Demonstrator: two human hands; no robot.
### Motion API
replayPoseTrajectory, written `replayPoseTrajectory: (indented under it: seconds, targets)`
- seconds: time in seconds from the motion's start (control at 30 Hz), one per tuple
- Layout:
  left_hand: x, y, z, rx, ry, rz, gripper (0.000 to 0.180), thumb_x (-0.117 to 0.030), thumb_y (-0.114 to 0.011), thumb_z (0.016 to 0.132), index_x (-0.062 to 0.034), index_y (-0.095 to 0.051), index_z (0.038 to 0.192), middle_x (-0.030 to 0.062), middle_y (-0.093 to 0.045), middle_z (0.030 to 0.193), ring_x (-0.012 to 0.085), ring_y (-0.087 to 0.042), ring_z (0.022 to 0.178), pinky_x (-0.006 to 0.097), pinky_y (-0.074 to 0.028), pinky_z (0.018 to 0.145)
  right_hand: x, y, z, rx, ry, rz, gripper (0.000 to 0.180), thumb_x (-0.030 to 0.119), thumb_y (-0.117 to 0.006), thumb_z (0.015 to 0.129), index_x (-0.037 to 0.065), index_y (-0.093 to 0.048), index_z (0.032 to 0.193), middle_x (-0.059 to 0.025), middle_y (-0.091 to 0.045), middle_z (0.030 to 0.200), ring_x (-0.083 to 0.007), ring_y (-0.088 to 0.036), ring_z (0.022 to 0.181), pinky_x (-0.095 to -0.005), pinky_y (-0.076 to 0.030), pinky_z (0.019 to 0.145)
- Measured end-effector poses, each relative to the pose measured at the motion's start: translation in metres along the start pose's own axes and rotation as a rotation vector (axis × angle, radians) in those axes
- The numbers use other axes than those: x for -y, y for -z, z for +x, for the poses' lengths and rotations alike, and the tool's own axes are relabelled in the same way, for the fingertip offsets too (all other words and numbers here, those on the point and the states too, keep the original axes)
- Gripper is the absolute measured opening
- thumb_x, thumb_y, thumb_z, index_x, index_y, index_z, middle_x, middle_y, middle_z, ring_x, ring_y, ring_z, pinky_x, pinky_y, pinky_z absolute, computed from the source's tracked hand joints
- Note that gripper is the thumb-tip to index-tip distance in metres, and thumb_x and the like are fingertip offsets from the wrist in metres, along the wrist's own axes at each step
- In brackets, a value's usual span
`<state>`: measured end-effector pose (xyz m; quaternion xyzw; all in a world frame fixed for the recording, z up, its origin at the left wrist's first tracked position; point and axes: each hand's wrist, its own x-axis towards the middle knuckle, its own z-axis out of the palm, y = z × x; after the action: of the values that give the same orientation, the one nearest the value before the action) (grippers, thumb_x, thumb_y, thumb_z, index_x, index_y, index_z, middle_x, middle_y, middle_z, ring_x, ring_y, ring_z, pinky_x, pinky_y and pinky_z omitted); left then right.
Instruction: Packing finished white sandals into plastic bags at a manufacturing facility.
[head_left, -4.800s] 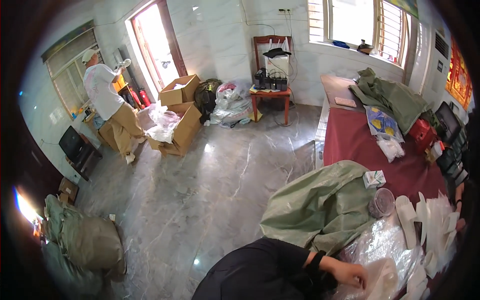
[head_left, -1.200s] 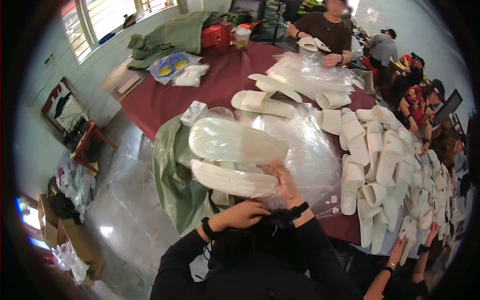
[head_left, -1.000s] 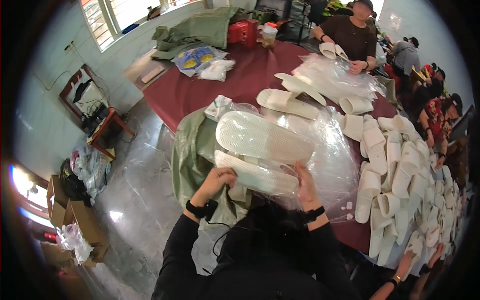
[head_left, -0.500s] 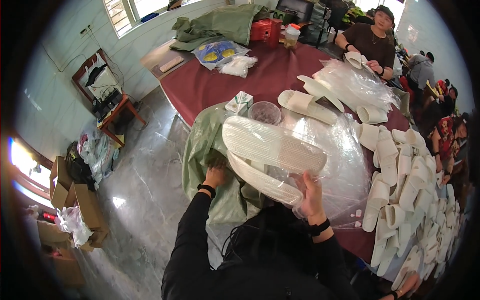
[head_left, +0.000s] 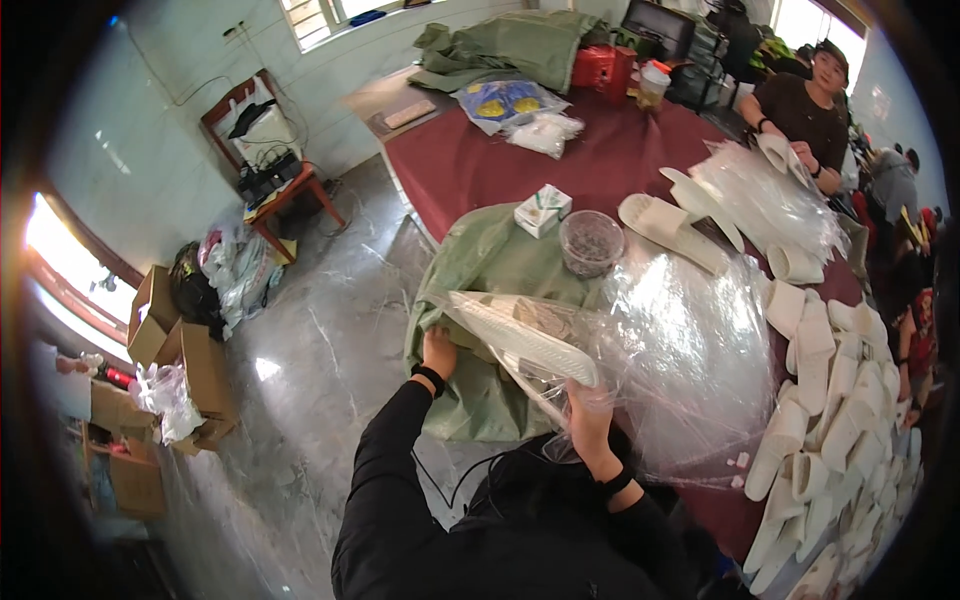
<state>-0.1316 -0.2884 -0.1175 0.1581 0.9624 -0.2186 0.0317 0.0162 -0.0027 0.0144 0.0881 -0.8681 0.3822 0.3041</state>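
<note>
A pair of white slippers in a clear plastic bag is held in my right hand, closed around the near right end. The slippers tilt over the green woven sack, which drapes off the near edge of the table. At the sack's left side my left hand grips its material, with the fingertips partly hidden in the folds. The far left end of the bagged pair lies just above that hand.
Clear plastic bags spread to the right, beside many loose white slippers. A round clear tub and a small white box stand beyond the sack. Across the red-covered table another person handles a slipper.
The bagged slippers have tipped and moved down and left toward the sack, now seen more edge-on. My right hand moved with them. The view has shifted, moving the surroundings rightward.
</note>
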Motion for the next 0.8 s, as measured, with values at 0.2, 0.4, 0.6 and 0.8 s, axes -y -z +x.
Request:
replayPoseTrajectory:
  seconds: [0.2,0.4,0.6,0.8]
  targets:
    - [0.048,0.104,-0.056,0.131,-0.166,0.153,0.029,-0.027,-0.051,0.084,-0.0165,-0.073,0.099,0.0099,-0.062,0.117,0.0310,-0.040,0.128,0.058,-0.002,0.112,0.048,-0.013,0.038,0.206,-0.163,0.143,0.021,0.005,-0.056,0.083,0.001,-0.059,0.104,-0.0183,-0.062,0.075,-0.0327,-0.060,0.067,-0.0390,-0.047,0.062]
    - [0.068,0.111,-0.066,0.115,-0.068,0.121,0.029,-0.028,-0.050,0.085,-0.0187,-0.073,0.099,0.0053,-0.066,0.113,0.0312,-0.036,0.132,0.061,0.005,0.111,0.048,-0.072,0.048,0.290,-0.343,0.328,0.039,0.008,-0.059,0.082,0.003,-0.054,0.120,-0.0235,-0.062,0.093,-0.0395,-0.061,0.086,-0.0436,-0.048,0.075]
    - [0.074,0.149,-0.059,0.217,-0.001,0.126,0.028,-0.028,-0.050,0.085,-0.0212,-0.073,0.098,0.0051,-0.066,0.112,0.0294,-0.036,0.133,0.061,0.006,0.111,0.022,-0.078,0.019,0.665,-0.143,0.291,0.092,0.020,-0.075,0.073,0.006,-0.020,0.145,-0.0232,-0.031,0.144,-0.0386,-0.033,0.131,-0.0411,-0.034,0.104]
    - [0.106,0.107,-0.069,-0.085,0.082,0.123,0.027,-0.026,-0.051,0.083,-0.0190,-0.074,0.094,0.0062,-0.065,0.114,0.0292,-0.038,0.131,0.063,0.005,0.110,0.005,-0.078,-0.032,1.257,-0.082,-0.251,0.057,0.041,-0.068,0.077,0.000,-0.054,0.113,-0.0242,-0.063,0.102,-0.0408,-0.059,0.100,-0.0489,-0.040,0.096]
